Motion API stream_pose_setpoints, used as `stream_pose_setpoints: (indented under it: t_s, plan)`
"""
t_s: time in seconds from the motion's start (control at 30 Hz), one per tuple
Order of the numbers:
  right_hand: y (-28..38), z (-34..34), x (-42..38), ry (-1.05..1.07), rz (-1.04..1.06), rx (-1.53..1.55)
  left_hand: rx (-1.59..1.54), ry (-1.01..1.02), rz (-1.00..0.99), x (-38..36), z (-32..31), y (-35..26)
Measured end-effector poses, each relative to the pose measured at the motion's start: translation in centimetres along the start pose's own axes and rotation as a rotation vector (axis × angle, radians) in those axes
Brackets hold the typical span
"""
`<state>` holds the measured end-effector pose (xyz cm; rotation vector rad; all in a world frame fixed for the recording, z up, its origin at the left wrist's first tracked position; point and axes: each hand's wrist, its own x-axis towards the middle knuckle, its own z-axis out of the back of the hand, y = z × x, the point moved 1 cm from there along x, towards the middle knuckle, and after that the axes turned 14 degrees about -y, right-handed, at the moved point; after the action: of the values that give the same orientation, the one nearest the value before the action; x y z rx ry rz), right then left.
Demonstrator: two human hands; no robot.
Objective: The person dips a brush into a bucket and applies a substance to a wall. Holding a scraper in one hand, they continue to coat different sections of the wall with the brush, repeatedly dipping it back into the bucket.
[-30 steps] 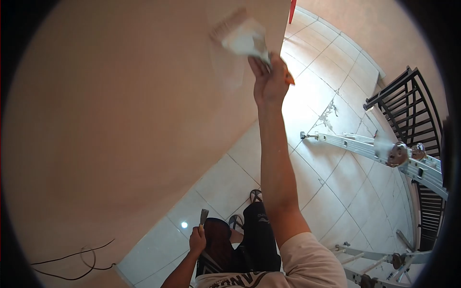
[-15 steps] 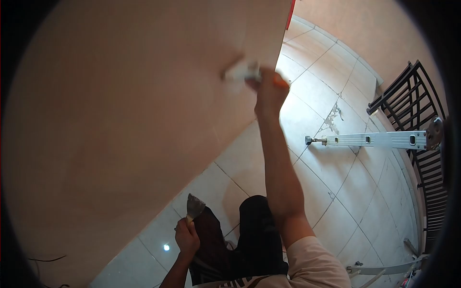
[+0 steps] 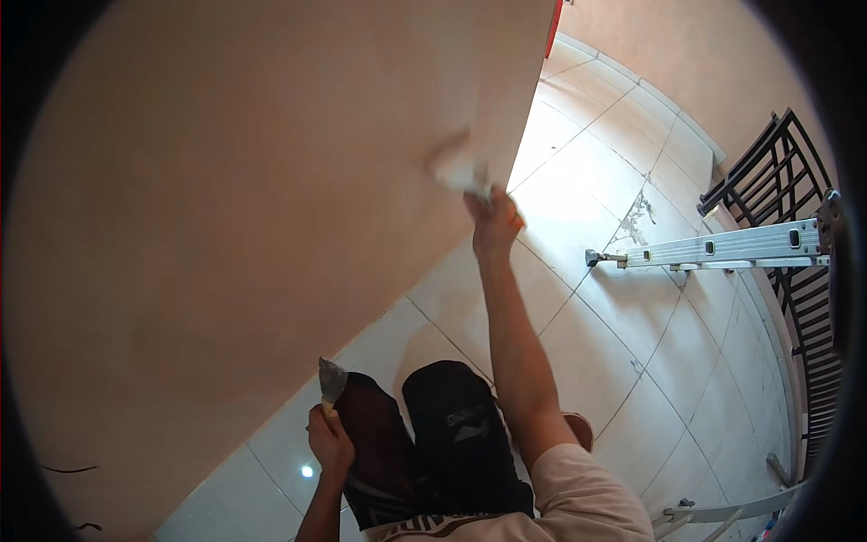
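Note:
My right hand (image 3: 496, 224) is closed round the handle of a wide putty knife (image 3: 459, 170). Motion blurs its pale, broad blade, which lies over the surface of the beige wall (image 3: 226, 226) near that wall's right edge; a bit of orange shows at the grip. Low in the view, beside my dark-trousered knee, my left hand (image 3: 330, 440) grips a smaller putty knife (image 3: 332, 379) by its light handle. That knife's grey, smeared blade points upward, overlapping the line where wall meets floor.
Pale floor tiles (image 3: 614, 343) spread beneath me, with a whitish smear near the middle right. An aluminium ladder (image 3: 750, 242) juts in from the right, its foot on the tiles. Behind it stand dark metal railings (image 3: 768, 181). Dark wires (image 3: 70, 470) poke from the wall at lower left.
My right hand and the wide putty knife have moved down along the wall. My left hand with the smaller knife has shifted slightly left and up. My knees have come into fuller view.

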<state>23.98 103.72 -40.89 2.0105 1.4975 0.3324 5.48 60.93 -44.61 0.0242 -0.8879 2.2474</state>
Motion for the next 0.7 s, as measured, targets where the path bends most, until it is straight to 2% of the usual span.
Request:
stream_pose_setpoints:
  t_s: [0.07,0.17,0.27,0.33,0.43,0.47,0.57,0.7]
  plan:
    - [-2.6,6.0,-0.7,-0.161,-0.035,-0.218,-0.01,0.001,-0.009,-0.2,0.4,0.0]
    - [-3.2,6.7,-0.4,-0.22,-0.047,-0.369,-0.001,-0.001,-0.028,-0.3,0.4,0.5]
    - [3.5,-4.1,-1.8,-0.054,0.039,-0.378,0.009,-0.043,-0.057,-0.4,-1.0,2.2]
    - [10.3,-12.9,-3.1,0.082,0.174,-0.255,0.025,-0.072,-0.099,-0.3,-2.0,2.8]
    - [21.6,-26.0,-5.2,0.291,0.346,0.118,0.015,-0.043,-0.037,0.0,-0.6,-0.4]
    - [24.6,-30.2,-5.0,0.415,0.338,0.332,0.011,-0.053,-0.034,0.2,-0.9,-0.8]
    - [31.6,-39.8,-4.3,0.514,0.334,0.564,0.033,-0.06,-0.012,0.4,-0.9,-0.8]
    - [34.4,-46.5,-3.4,0.59,0.26,0.709,0.043,-0.041,-0.012,0.4,-1.2,-1.4]
